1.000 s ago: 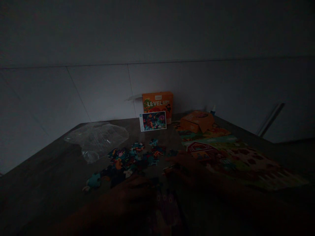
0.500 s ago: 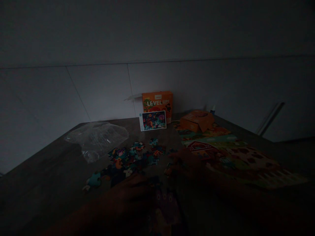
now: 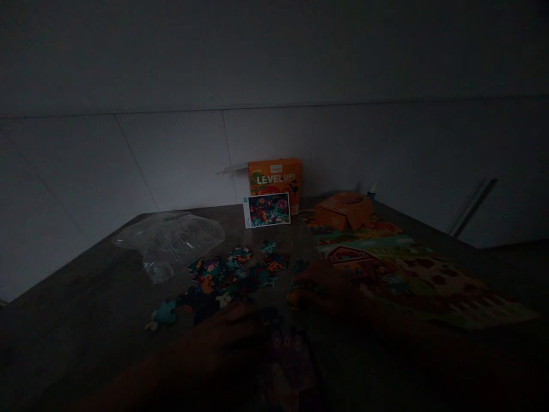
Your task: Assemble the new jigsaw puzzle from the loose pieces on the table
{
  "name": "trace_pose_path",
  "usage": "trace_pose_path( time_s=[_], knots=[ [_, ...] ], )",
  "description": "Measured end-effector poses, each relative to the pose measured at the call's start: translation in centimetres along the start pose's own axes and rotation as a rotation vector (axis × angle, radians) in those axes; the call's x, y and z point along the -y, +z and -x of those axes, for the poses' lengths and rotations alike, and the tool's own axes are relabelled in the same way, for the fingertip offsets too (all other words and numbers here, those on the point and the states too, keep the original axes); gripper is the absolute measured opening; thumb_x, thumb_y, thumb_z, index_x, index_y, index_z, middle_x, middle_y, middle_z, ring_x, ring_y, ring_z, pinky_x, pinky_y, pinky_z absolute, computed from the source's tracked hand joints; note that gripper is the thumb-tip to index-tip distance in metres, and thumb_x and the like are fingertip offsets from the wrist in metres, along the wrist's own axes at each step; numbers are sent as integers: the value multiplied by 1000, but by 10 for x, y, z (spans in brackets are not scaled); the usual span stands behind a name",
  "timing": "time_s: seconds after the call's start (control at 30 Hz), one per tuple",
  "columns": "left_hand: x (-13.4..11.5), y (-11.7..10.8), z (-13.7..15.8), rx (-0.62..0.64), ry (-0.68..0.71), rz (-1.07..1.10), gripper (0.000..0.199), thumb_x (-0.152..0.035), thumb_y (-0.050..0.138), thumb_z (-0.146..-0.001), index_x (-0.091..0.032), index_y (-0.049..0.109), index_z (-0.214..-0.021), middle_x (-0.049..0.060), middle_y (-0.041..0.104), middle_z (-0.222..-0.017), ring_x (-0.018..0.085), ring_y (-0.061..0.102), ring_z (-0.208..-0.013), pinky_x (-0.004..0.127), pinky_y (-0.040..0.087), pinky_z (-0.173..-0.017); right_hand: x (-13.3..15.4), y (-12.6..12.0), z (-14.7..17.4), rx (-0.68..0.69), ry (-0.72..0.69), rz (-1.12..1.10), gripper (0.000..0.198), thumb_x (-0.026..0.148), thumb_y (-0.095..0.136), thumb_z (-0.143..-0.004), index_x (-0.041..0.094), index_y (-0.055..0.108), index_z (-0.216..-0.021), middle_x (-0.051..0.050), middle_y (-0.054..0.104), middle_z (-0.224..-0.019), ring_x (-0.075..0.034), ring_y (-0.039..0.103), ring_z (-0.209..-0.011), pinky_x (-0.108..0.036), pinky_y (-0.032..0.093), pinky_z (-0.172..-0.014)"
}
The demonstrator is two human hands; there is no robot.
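The light is very dim. My right hand (image 3: 323, 286) is at the right side of a heap of puzzle pieces (image 3: 235, 269), its fingers bent down on a puzzle piece (image 3: 294, 296) with some orange on it. Nearer to me, my left hand (image 3: 229, 335) lies low over the table, fingers stretched to the right; shadow hides their tips. Just right of it is a purple patch of puzzle (image 3: 294, 357) with pale round spots; the dark blurs its outline. A blue-green piece (image 3: 165, 313) lies apart at the left.
A picture card (image 3: 268, 210) leans on an upright orange box (image 3: 277, 171) with an open flap. Behind the heap at left lies a clear plastic bag (image 3: 171, 237). At right are a farm puzzle (image 3: 412, 274) and another orange box (image 3: 345, 210). A small bottle (image 3: 372, 191) stands near the wall.
My right hand has shifted slightly down and closed over the orange-marked piece. My left hand stays almost in place.
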State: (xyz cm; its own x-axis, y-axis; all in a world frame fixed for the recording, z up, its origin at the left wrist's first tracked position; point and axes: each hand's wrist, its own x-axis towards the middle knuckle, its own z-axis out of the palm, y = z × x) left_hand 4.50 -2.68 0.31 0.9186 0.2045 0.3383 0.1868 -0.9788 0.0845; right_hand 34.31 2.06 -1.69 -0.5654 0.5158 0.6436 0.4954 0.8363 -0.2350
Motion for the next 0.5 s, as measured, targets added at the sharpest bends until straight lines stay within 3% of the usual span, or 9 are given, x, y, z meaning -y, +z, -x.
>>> trace_pose_path(
  time_s=[0.1, 0.5],
  knots=[
    [-1, -1, -1, 17, -7, 6, 23, -19, 59, -88, -15, 65, -111, 12, 66, -108, 27, 59, -104, 45, 50, -96, 0, 0, 1, 17, -7, 2, 23, 35, 53, -99, 18, 66, -106, -8, 70, -90, -20, 65, -85, -34, 49, -76],
    [-4, -8, -6, 12, -17, 17, 31, -22, 62, -86, -16, 62, -116, 13, 66, -114, 28, 58, -107, 43, 51, -96, 4, -2, 2, 50, 8, 21, 24, 25, 59, -93, 19, 67, -115, -10, 69, -103, -22, 64, -97, -35, 53, -83]
  ],
)
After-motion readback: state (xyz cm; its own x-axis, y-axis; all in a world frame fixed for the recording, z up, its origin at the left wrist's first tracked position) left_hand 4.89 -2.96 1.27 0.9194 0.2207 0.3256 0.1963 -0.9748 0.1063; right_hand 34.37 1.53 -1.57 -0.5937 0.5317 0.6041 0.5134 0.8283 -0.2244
